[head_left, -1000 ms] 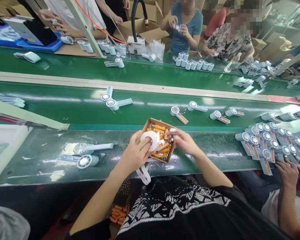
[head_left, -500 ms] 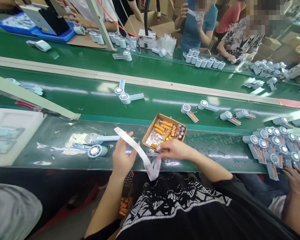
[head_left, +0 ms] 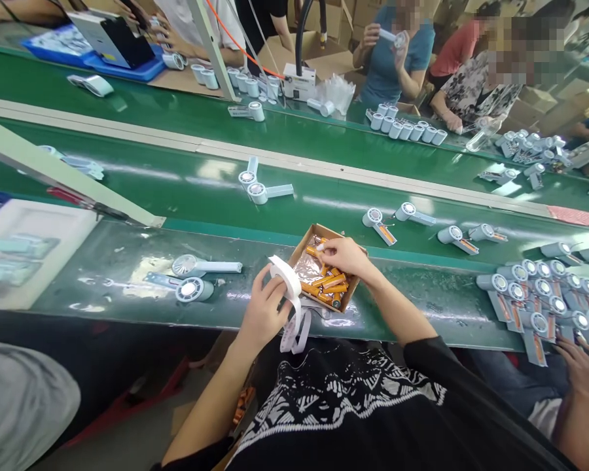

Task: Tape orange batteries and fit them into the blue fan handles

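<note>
My left hand (head_left: pixel 265 313) is closed around a long white paper strip (head_left: pixel 289 278); it curls over the fingers and hangs in a loop below, with print on its lower part. In front of me an open cardboard box (head_left: pixel 349 296) holds several orange-wrapped cylindrical batteries (head_left: pixel 334 281) and a crinkled clear bag. My right hand (head_left: pixel 346 255) reaches into the box's far side, its fingertips pinched at an orange battery (head_left: pixel 314 251). Something small and white shows at those fingertips. The palm hides the box's far right corner.
Two handheld fans (head_left: pixel 195 290) lie left on the bench (head_left: pixel 127 307), near a white foam tray (head_left: pixel 24 261). Many fan bodies (head_left: pixel 535 320) crowd the right, beside another person's hand (head_left: pixel 584 366). Beyond runs a green conveyor (head_left: pixel 186 190) carrying fans; several people stand across it.
My right hand has moved from the box's near edge to its far side. My left hand has shifted right, bunching the strip beside the box. The view has turned slightly.
</note>
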